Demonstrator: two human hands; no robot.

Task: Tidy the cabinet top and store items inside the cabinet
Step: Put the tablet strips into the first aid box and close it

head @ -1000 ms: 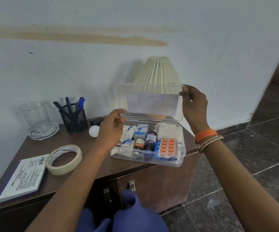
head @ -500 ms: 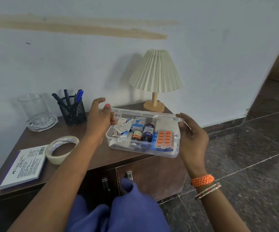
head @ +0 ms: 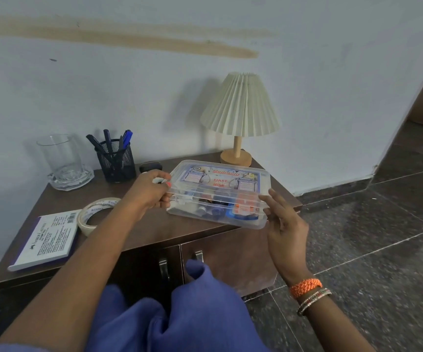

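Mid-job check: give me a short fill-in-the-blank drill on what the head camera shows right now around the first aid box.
1. The lid of the first aid box is now ____.
2. The left hand grips the box at its ____ end.
3. The pens stand in a black mesh holder between the glass and the ____.
4. The tape roll lies beside a white ____.

Missing words: closed; left; lamp; booklet

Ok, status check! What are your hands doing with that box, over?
Left hand grips the first aid box at its left end. Right hand open, fingers against its right end. Lid down. Cabinet doors shut.
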